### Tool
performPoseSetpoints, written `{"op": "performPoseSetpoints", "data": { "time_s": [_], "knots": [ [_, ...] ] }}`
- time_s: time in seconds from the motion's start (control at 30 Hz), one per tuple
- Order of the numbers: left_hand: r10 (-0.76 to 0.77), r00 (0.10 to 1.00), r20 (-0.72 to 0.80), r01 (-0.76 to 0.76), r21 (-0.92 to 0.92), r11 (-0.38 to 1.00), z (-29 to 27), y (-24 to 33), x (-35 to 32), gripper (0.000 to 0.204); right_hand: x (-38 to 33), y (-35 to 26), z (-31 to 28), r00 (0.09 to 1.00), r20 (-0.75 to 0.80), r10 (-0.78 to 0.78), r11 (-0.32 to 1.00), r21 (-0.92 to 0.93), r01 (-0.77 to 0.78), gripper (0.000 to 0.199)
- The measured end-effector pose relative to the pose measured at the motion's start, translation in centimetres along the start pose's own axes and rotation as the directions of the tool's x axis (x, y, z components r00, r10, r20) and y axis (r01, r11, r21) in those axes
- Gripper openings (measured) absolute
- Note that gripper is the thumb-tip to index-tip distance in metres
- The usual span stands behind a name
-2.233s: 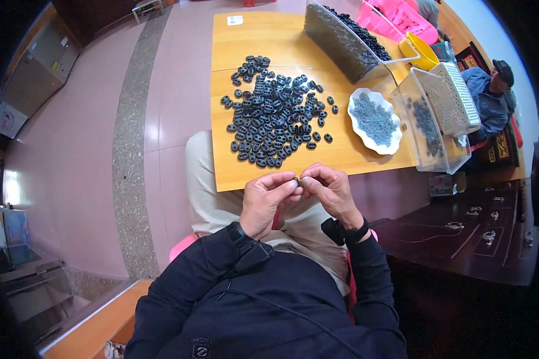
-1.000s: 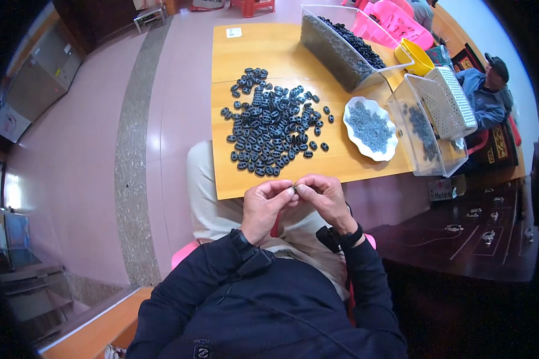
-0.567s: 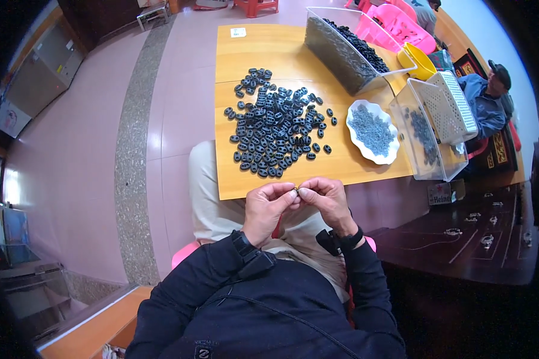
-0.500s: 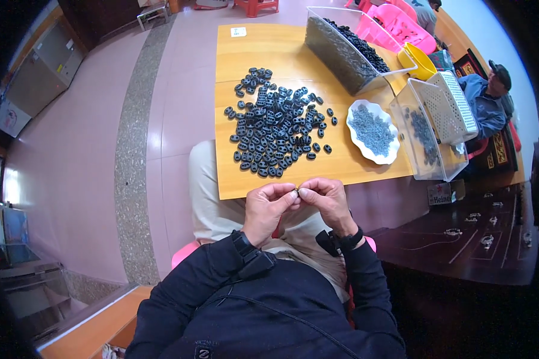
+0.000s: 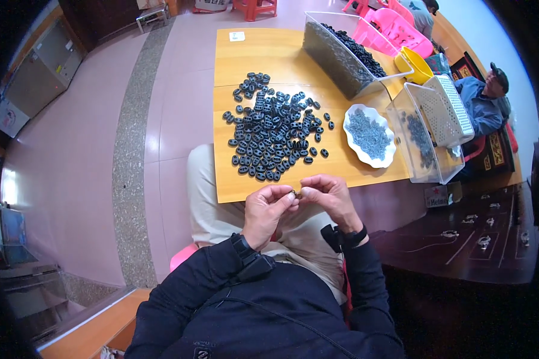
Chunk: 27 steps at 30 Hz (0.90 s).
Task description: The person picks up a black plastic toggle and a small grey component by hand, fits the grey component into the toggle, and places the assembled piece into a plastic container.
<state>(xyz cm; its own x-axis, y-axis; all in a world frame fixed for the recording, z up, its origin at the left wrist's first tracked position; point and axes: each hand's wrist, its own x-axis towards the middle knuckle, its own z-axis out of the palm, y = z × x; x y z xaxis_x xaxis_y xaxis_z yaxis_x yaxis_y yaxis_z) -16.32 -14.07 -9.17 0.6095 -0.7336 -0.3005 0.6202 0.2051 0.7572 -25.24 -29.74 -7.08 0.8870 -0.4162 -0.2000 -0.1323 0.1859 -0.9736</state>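
Note:
Just off the table's near edge, my hands meet over my lap. My left hand (image 5: 266, 215) pinches a small dark piece (image 5: 296, 194) between thumb and fingertips; most of it is hidden by the fingers. The thumb and forefinger of my right hand (image 5: 331, 200) are closed in a pinch against its right side; anything small between them is too tiny to make out. Beyond my hands lies a loose pile of black oval pieces (image 5: 272, 131) with two holes each. Right of that pile, a white scalloped dish (image 5: 391, 154) holds many small grey translucent parts.
The wooden table (image 5: 245, 60) carries a clear bin (image 5: 335, 66) full of black pieces at the back. At its right edge stand a smaller clear bin (image 5: 425, 170), a white perforated basket (image 5: 443, 113) and a yellow container (image 5: 414, 66). A person (image 5: 482, 107) sits beyond them.
My right hand has drawn slightly right, apart from the left fingertips, so more of the small dark piece shows. The left hand has hardly moved. The whole view has shifted slightly.

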Motion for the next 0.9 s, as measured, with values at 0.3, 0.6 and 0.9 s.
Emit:
{"op": "performPoseSetpoints", "data": {
  "time_s": [0.3,0.6,0.9],
  "knots": [
    [-0.025,0.999,-0.025,0.024,-0.048,0.999,0.3,0.1,-0.1,0.016,3.4,-1.0,-4.1,0.823,-0.122,-0.555,0.515,-0.827,0.225,0.017],
    [-0.033,0.999,-0.029,0.03,-0.082,0.996,0.0,0.2,-0.1,0.015,3.8,-0.9,-3.4,0.818,-0.034,-0.574,0.256,-0.957,0.14,0.012],
    [-0.041,0.999,-0.025,0.038,-0.112,0.993,0.3,0.5,-0.2,0.015,2.2,0.6,-4.2,0.871,-0.24,-0.428,0.784,-0.579,0.226,0.013]
  ]
}}
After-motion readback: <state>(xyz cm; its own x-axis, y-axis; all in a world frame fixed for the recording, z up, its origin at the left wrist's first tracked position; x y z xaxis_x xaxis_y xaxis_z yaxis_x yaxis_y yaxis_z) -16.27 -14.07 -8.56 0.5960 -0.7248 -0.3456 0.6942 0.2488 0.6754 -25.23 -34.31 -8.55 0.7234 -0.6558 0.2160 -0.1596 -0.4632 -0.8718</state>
